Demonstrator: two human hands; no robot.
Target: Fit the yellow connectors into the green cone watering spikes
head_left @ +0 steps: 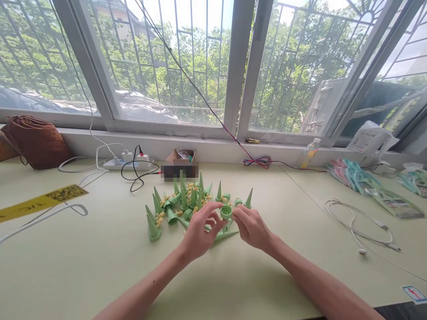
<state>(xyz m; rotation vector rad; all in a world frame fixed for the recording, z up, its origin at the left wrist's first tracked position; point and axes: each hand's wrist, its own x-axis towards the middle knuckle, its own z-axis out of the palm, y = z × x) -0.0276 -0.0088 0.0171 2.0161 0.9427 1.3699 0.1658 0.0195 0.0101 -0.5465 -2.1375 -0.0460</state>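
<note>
One cap (pixel 226 213), between hands, mouth facing wearer; axis roughly toward six o'clock. Left hand (pixel 200 226): thumb and forefinger holding cap from nine o'clock. Right hand (pixel 252 226): fingers bunched at cap's three o'clock; contents hidden, cannot tell. Neither nearer. Cones (pixel 183 201) at ten o'clock.

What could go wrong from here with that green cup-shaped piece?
1. The green cup-shaped piece is at the fingertips of the left hand and right hand, above the table, so it might slip and drop.
2. Green cones stand crowded near the left hand; a sideways move could topple some.
3. Small tan pieces lie loose among them and might scatter.
</note>
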